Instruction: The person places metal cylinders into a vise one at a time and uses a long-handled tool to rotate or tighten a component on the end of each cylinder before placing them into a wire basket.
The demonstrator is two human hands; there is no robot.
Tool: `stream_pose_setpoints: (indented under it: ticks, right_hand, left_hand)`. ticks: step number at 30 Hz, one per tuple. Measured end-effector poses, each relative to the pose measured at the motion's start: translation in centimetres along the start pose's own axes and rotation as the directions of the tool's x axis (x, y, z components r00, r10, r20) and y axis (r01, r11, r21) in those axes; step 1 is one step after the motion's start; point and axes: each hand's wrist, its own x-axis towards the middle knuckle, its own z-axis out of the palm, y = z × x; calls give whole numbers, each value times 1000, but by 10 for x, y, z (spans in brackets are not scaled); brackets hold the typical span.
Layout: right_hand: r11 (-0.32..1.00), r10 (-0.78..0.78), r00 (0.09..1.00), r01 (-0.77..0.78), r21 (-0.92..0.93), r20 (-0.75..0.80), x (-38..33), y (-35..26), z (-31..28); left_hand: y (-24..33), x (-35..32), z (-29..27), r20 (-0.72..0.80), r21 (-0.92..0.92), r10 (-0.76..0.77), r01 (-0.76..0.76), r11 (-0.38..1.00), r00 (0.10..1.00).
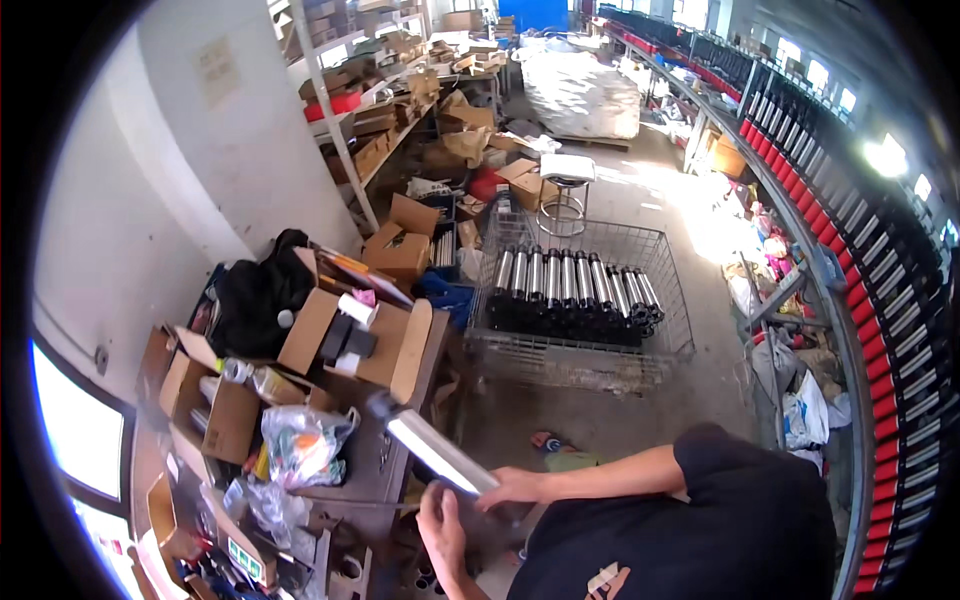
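My right hand point(515, 487) is wrapped round the lower end of a silver metal cylinder point(436, 450) with a dark end cap. The cylinder slants up and left, its capped end over the edge of the cluttered workbench point(378, 470). Just left of it, my left hand point(441, 527) is raised with its fingers curled. A thin rod point(368, 504) reaches from the bench to those fingers; whether they grip it or something else is hidden. Beyond my hands, a wire basket cart point(590, 352) holds several similar silver cylinders point(568, 278) with black ends.
An open cardboard box point(405, 345), a clear plastic bag point(303, 440) and a black cloth point(262, 295) crowd the bench. Along the right runs a long rack point(862, 400) of red, black and silver tubes. A round stool point(566, 175) stands behind the cart.
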Motion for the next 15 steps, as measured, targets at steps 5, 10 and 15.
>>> stream_pose_setpoints:
  ticks: [5, 10, 15]
  right_hand:
    - [848, 329, 856, -82, 524, -399, -44, 19, -180]
    - [942, 335, 516, -156, 299, -788, -98, 29, -386]
    - [794, 133, 213, -608, -24, -968, -113, 21, -567]
  left_hand:
    - [-16, 25, 41, 7, -210, -300, 295, 932, 954]
    - [-102, 3, 65, -187, 397, -459, 494, 773, 868]
    - [-159, -23, 89, -41, 313, -613, 593, 742, 789]
